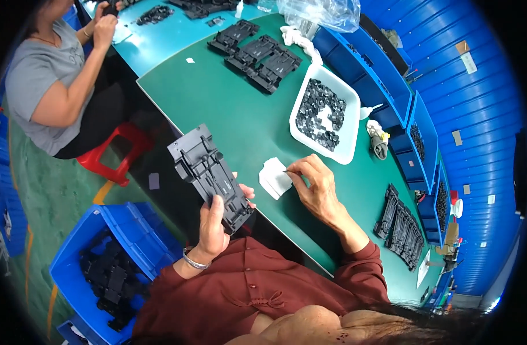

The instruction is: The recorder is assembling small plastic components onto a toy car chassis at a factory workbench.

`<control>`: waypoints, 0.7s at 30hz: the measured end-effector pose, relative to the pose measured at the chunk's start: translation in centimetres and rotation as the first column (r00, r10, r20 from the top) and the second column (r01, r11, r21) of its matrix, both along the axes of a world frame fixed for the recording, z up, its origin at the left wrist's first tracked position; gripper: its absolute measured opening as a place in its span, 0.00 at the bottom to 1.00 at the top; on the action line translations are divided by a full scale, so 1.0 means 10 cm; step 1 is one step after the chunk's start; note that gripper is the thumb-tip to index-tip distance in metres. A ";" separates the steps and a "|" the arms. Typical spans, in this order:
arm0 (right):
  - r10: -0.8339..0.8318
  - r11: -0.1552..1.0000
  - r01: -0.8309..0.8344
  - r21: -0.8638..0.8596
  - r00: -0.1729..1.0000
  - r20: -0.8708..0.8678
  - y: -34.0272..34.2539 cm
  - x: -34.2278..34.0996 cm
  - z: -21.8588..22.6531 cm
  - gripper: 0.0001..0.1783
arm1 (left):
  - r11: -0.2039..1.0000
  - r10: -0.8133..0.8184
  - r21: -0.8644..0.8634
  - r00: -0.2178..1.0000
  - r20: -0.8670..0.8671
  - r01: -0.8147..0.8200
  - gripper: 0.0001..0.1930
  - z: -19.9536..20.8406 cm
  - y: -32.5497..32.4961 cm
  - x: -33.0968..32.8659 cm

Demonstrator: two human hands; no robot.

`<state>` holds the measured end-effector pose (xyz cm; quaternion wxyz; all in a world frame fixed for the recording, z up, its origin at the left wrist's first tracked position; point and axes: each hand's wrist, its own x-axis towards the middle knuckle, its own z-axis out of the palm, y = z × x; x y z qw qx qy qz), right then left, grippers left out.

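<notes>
My left hand [214, 227] grips a long black moulded plastic chassis part [209, 172] near its lower end. The part is held tilted in front of me, beyond the table's near edge. My right hand [316, 183] is pinched closed over a white sheet or pad [273, 179] on the green table. A tiny dark tip shows at its fingertips, too small to name. Farther back stands a white plastic tub [354, 123] with many small black pieces [315, 103] in it.
Several similar chassis parts [263, 57] lie at the far side of the green table [212, 98]. More black mouldings [400, 227] rest at right, before blue bins [422, 138]. A blue crate [73, 253] of black parts stands lower left. A co-worker [50, 86] sits at left.
</notes>
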<state>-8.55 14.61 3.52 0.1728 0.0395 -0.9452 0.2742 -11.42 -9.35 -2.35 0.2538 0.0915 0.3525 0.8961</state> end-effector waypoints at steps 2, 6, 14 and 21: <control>0.048 0.997 -0.047 0.063 0.999 -0.019 -0.02 -0.05 0.00 0.08 | 1.000 -0.003 0.014 1.000 -0.001 0.003 0.40 -0.07 -0.01 0.00; 0.068 0.987 -0.063 0.150 0.997 -0.026 0.00 -0.04 -0.03 0.12 | 0.999 -0.041 0.013 0.994 0.099 0.040 0.48 -0.03 0.01 -0.02; 0.148 0.961 -0.138 0.238 0.989 -0.024 -0.02 -0.04 -0.05 0.16 | 0.998 -0.050 0.036 0.991 0.121 0.046 0.48 -0.04 -0.01 -0.03; 0.227 0.880 -0.217 0.422 0.974 0.028 -0.03 -0.05 0.02 0.20 | 0.997 -0.067 0.035 0.992 0.105 0.063 0.48 -0.05 -0.02 -0.04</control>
